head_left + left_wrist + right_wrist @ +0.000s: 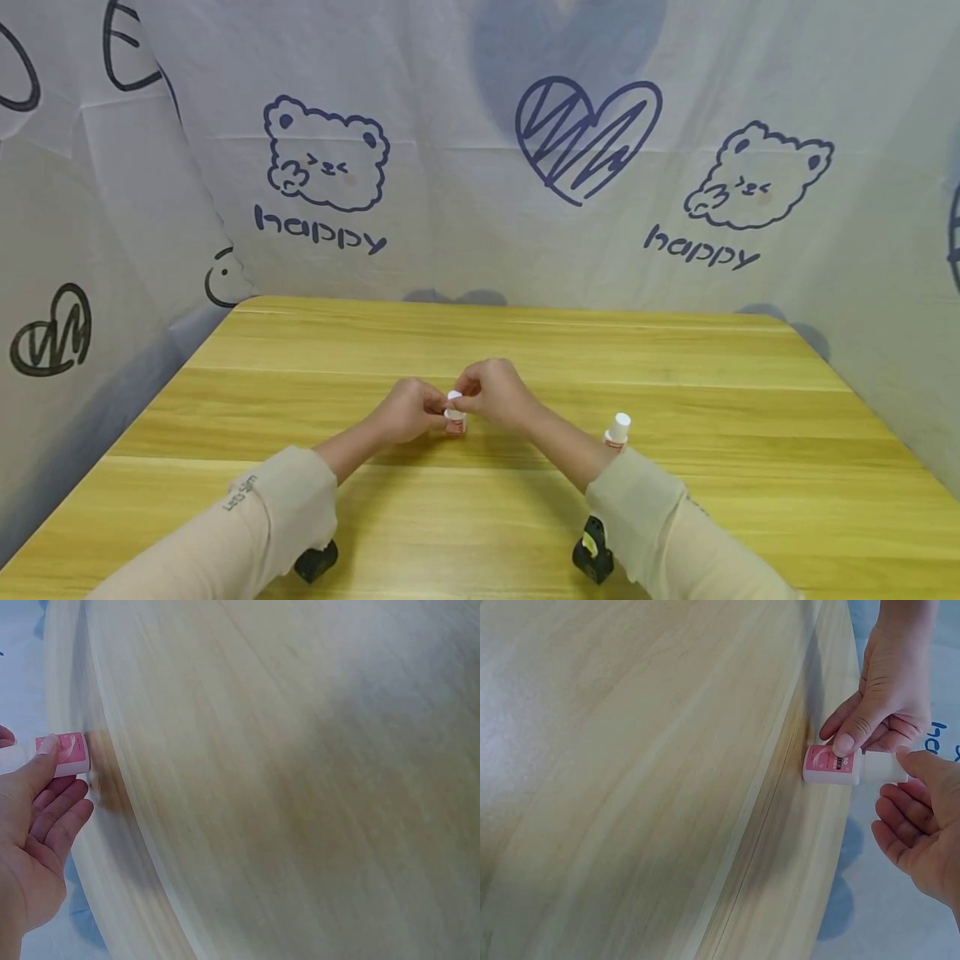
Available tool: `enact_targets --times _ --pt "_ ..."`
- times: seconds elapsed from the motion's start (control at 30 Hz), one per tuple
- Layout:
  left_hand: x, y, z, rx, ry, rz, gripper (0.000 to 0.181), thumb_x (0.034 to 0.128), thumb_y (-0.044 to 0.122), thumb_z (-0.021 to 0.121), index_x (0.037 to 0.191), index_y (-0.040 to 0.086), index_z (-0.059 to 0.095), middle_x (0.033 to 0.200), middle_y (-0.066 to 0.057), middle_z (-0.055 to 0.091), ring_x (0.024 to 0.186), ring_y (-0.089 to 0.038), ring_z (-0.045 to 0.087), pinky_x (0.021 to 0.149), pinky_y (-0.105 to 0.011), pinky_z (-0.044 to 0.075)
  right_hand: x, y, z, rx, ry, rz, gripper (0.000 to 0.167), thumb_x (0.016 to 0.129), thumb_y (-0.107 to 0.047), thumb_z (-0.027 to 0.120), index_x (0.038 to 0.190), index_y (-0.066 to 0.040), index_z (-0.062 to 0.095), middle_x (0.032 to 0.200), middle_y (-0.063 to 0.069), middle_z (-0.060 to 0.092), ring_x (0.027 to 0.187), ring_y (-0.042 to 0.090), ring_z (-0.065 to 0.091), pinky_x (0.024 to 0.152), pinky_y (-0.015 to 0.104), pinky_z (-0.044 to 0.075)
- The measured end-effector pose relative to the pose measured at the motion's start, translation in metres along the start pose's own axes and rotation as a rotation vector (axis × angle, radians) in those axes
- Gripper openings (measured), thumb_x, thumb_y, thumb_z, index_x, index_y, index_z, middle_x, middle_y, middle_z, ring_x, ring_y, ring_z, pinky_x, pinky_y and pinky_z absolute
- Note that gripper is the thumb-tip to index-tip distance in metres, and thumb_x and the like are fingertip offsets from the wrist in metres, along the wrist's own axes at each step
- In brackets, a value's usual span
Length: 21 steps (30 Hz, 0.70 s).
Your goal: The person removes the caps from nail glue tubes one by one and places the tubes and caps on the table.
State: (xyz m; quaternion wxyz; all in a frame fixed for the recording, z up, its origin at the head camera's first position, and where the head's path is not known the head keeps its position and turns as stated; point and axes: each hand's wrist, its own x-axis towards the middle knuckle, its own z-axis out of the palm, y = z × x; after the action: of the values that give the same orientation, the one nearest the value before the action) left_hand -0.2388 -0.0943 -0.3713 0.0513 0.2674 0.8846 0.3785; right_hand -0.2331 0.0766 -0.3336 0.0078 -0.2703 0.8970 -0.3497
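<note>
A small white bottle with a pink-red label (455, 426) stands upright on the table between the two hands. My left hand (408, 411) pinches its body between thumb and fingers; in the left wrist view the left thumb lies on the pink label (71, 748). My right hand (497, 394) holds the white cap (883, 767) at the bottle's top, thumb and fingers on either side. Whether the cap is loose cannot be told. A second white-capped bottle (618, 427) stands to the right, partly behind the right forearm.
The wooden table (300, 342) reaches back to a white cloth (450, 183) printed with bears and hearts. Black devices sit under both wrists, the left one (317, 562) and the right one (593, 550) near the front.
</note>
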Motion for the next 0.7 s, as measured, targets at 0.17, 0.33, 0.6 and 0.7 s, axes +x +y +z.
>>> enact_targets --times 0.17,0.33,0.6,0.7 --pt "0.0000 0.0006 -0.0003 0.017 0.002 0.001 0.010 0.0795 0.008 0.071 0.080 -0.002 0.073 0.076 -0.011 0.073 0.061 0.000 0.053 0.052 -0.014 0.042 -0.0004 -0.0009 -0.0022 -0.005 -0.023 -0.023 0.007 0.081 -0.007 0.070 0.080 0.000 0.070 0.076 0.009 0.070 0.065 0.009 0.059 0.058 0.015 0.046" --pt "-0.0003 0.0018 -0.0006 0.027 0.005 -0.002 0.009 0.0794 0.007 0.071 0.077 -0.001 0.073 0.074 -0.011 0.072 0.054 -0.001 0.043 0.048 -0.015 0.035 0.0009 0.0003 -0.0030 -0.003 -0.054 -0.025 0.007 0.083 -0.006 0.068 0.083 0.000 0.071 0.079 0.010 0.071 0.067 0.009 0.061 0.060 0.015 0.048" --pt "-0.0002 0.0019 -0.0010 0.013 -0.010 0.003 0.010 0.0793 0.009 0.072 0.077 -0.001 0.073 0.075 -0.011 0.072 0.055 -0.002 0.043 0.048 -0.015 0.033 0.0018 0.0013 -0.0055 0.008 -0.104 -0.033 0.008 0.084 -0.005 0.066 0.087 0.000 0.071 0.082 0.010 0.072 0.071 0.011 0.063 0.062 0.016 0.049" --pt "-0.0005 0.0021 -0.0008 0.012 -0.010 0.006 0.010 0.0794 0.009 0.071 0.077 -0.001 0.073 0.075 -0.011 0.073 0.056 -0.001 0.044 0.049 -0.015 0.035 0.0015 0.0018 -0.0056 0.011 -0.108 -0.039 0.008 0.084 -0.004 0.066 0.088 0.001 0.071 0.082 0.010 0.072 0.073 0.013 0.064 0.062 0.016 0.049"
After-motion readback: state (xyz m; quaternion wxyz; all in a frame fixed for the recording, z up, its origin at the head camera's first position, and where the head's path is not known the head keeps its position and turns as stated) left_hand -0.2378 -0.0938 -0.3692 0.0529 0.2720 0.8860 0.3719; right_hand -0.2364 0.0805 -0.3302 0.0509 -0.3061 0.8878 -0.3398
